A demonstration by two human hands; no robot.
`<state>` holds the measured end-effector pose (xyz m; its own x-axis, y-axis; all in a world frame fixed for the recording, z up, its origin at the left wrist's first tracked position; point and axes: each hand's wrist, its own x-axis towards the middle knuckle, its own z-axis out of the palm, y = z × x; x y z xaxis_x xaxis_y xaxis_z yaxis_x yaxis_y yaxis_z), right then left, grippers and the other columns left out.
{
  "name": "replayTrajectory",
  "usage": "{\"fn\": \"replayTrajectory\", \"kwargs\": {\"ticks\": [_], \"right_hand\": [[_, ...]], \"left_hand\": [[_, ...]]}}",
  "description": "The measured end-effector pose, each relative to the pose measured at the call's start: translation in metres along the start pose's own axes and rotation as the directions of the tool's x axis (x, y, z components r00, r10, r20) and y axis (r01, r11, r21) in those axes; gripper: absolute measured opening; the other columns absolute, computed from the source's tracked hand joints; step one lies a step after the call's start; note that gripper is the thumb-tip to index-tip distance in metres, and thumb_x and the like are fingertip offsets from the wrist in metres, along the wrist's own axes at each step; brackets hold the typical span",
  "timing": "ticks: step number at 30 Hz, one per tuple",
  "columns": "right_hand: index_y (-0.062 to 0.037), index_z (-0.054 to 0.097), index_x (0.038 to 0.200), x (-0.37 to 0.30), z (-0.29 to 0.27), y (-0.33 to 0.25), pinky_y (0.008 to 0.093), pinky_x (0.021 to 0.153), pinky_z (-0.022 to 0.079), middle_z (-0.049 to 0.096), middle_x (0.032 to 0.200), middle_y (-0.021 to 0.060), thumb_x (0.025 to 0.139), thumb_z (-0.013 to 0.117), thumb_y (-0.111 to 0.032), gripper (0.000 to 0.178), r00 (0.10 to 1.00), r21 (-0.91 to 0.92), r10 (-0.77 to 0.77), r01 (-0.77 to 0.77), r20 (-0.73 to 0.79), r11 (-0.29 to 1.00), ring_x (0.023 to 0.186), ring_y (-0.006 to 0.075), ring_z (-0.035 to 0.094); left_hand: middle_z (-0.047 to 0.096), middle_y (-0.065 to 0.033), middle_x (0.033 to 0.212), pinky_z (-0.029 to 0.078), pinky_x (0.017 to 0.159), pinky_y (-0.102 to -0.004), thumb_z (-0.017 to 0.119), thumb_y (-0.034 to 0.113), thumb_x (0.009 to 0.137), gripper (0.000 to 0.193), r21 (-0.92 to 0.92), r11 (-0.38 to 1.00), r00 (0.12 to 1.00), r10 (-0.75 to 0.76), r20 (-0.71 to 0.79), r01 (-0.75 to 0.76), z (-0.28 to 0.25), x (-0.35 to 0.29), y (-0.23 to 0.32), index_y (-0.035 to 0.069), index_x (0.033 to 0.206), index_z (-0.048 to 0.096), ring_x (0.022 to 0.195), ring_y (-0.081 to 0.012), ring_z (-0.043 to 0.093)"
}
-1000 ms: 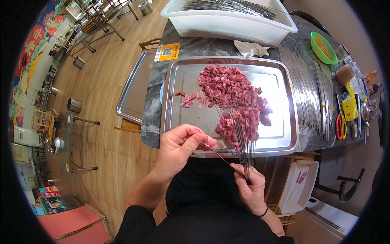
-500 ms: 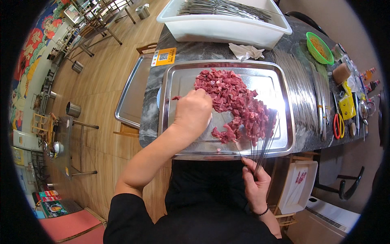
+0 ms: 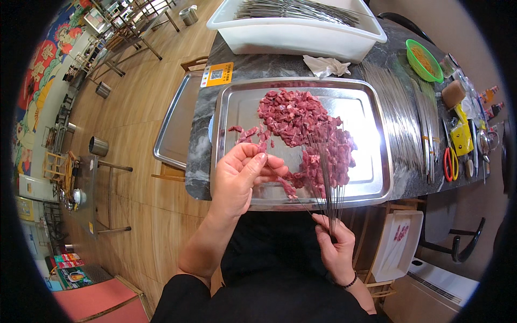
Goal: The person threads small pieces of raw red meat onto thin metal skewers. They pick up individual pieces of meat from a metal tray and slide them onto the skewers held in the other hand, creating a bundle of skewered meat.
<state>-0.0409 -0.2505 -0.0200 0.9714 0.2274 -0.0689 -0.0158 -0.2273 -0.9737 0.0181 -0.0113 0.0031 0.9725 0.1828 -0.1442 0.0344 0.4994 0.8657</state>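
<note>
Pieces of diced raw red meat (image 3: 296, 116) lie heaped on a shiny metal tray (image 3: 371, 194), with a few strewn left of the heap. My left hand (image 3: 239, 175) is over the tray's near left part, its fingers curled and thumb pressed in on a piece of meat, mostly hidden. Beside those fingertips, a strip of meat (image 3: 288, 187) appears to be on the tip of a single skewer. At the tray's near edge my right hand (image 3: 336, 247) grips a fanned bundle of thin metal skewers (image 3: 329, 199), whose points reach over the heap.
A white tub (image 3: 301, 43) of skewers stands behind the tray. More skewers (image 3: 396, 116) lie to the right, near scissors (image 3: 450, 164) and a green basket (image 3: 424, 60). Lower right, a white tray (image 3: 397, 247) holds some meat skewers. A second metal tray (image 3: 180, 124) sits left, below table height.
My left hand has turned over and come nearer, exposing meat pieces on the tray's left side. The skewer bundle in my right hand has swung left.
</note>
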Motion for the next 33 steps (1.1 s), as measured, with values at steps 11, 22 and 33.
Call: {"fn": "replayTrajectory", "kwargs": {"ticks": [11,22,33], "right_hand": [[0.0012,0.070,0.118,0.002,0.013,-0.001,0.0251,0.075,0.048,0.068,0.092,0.0084,0.089,0.060,0.005,0.030,0.999,0.046,-0.026,0.025,0.025,0.999,0.082,0.0126,0.061],[0.0007,0.070,0.118,-0.008,0.010,0.009,0.0254,0.073,0.047,0.067,0.088,0.0066,0.089,0.060,0.003,0.031,1.000,0.090,0.001,-0.003,0.012,0.996,0.079,0.0123,0.059],[0.0010,0.070,0.118,-0.012,0.012,0.014,0.0252,0.075,0.048,0.067,0.090,0.0056,0.089,0.060,0.002,0.031,0.998,0.125,0.039,-0.044,0.040,0.991,0.081,0.0117,0.059]], "left_hand": [[0.071,-0.0177,0.095,0.060,0.078,-0.0431,0.054,0.016,0.102,0.013,-0.189,0.977,0.995,0.097,-0.036,-0.102,0.010,-0.020,-0.027,0.005,0.107,0.059,0.084,-0.0284,0.072],[0.072,-0.0164,0.091,0.062,0.074,-0.0443,0.051,0.015,0.101,0.016,-0.221,0.967,0.991,0.114,-0.075,-0.128,-0.003,-0.016,-0.015,0.004,0.104,0.063,0.077,-0.0272,0.072],[0.072,-0.0160,0.093,0.061,0.075,-0.0406,0.051,0.011,0.102,0.014,-0.287,0.949,0.991,0.113,-0.075,-0.130,0.000,-0.024,-0.017,0.004,0.104,0.063,0.079,-0.0267,0.073]]}}
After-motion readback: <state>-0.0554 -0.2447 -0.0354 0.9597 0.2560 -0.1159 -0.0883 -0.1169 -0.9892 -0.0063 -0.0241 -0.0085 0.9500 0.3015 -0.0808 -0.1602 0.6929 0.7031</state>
